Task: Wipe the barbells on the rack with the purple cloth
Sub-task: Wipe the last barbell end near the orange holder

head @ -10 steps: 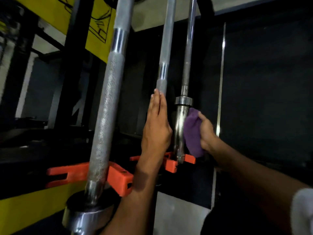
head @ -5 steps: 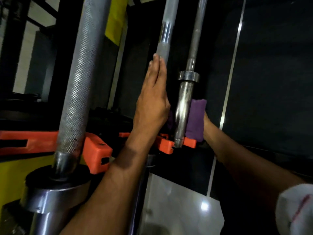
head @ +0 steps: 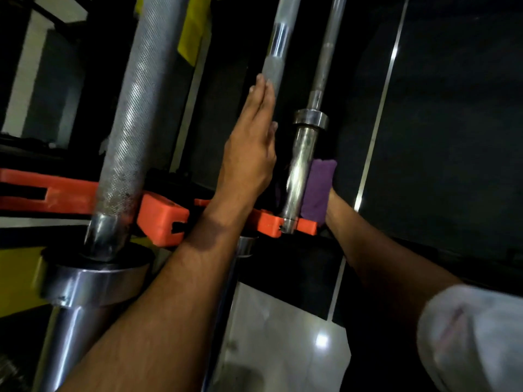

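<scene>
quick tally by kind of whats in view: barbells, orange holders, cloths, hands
barbells: 3 (near left, middle, right one being wiped)
orange rack holders: 2 ()
purple cloth: 1
hands: 2 (left hand showing, right hand mostly hidden behind the cloth)
total: 8

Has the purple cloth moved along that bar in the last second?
Yes. The purple cloth has slid down the sleeve, away from the collar, toward the orange holder.

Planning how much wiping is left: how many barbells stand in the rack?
3: the knurled barbell at left, the middle barbell against the left hand, the right barbell against the purple cloth. Others may be hidden.
</scene>
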